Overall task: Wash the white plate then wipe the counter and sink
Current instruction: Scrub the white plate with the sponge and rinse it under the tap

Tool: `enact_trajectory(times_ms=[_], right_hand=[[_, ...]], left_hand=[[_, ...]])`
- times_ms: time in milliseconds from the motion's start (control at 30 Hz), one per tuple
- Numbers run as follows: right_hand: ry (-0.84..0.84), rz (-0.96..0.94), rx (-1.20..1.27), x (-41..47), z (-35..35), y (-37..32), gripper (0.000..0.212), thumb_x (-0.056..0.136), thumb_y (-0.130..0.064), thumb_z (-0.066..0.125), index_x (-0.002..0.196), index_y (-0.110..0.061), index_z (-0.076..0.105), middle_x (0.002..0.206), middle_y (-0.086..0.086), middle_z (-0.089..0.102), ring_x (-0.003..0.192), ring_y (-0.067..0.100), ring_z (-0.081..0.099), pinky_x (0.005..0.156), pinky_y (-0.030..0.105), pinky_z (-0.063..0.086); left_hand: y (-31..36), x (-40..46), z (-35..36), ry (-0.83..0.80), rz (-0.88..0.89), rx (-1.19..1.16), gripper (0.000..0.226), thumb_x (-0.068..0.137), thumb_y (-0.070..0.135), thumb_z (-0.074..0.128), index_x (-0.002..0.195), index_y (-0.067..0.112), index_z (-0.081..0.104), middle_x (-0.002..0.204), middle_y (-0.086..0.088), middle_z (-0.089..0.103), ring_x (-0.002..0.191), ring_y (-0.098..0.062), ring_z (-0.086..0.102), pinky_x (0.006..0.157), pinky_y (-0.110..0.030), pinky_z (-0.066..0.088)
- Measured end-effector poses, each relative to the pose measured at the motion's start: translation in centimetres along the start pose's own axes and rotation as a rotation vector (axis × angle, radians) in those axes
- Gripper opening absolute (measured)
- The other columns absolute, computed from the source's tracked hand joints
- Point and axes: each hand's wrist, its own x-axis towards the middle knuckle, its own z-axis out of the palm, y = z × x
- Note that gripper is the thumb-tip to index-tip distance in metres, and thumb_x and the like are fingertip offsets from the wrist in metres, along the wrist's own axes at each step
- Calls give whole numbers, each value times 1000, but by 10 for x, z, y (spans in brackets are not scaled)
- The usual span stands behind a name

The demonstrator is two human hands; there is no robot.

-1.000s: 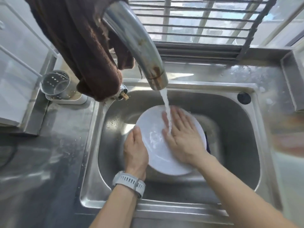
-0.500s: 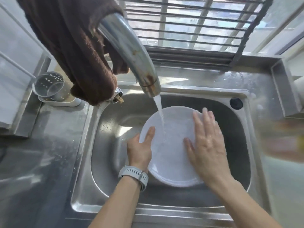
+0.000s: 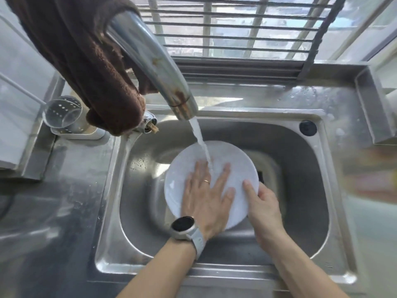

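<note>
The white plate (image 3: pixel 234 166) is tilted inside the steel sink (image 3: pixel 141 190), under water running from the tap (image 3: pixel 154 61). My left hand (image 3: pixel 206 194), with a watch on the wrist, lies flat with spread fingers on the plate's face, and the stream falls beside its fingers. My right hand (image 3: pixel 264 203) grips the plate's right rim, thumb on the face and fingers hidden behind it. The steel counter (image 3: pixel 53 201) surrounds the sink.
A brown cloth (image 3: pixel 86 61) hangs over the tap's neck at the upper left. A perforated metal cup holder (image 3: pixel 62 112) stands on the counter's back left. A black plug (image 3: pixel 307 127) sits at the sink's back right corner. A barred window runs behind.
The hands have swapped roles: my left hand left the plate's left rim and now lies flat on its face, while my right hand moved off the face to grip the right rim.
</note>
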Motion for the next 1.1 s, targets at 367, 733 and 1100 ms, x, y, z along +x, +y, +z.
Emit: enact_trajectory(times_ms=[367,733,1100], right_hand=[[0,-32,49,-8,-3,-3,23,103,-33,56,101,-17,72,95,6,78,94,32,73,86,54,60],[-156,81,312,10,-8,-20,20,102,-26,57,110,-15,71,104,6,78,98,25,70,85,39,56],[-165,429,92,16,21,-40,18,98,-10,58,113,-1,65,99,10,72,85,25,68,65,30,56]], left_hand=[[-13,0,7,4,113,-6,61,106,56,14,157,46,-19,168,6,-30,154,-18,-29,128,-46,-7],[-52,-4,-30,467,-35,-196,65,102,30,54,160,16,28,171,-2,14,150,-30,29,119,-41,30],[-60,-28,-79,296,-646,-664,49,100,12,41,148,22,48,138,-10,60,108,-32,62,88,-42,59]])
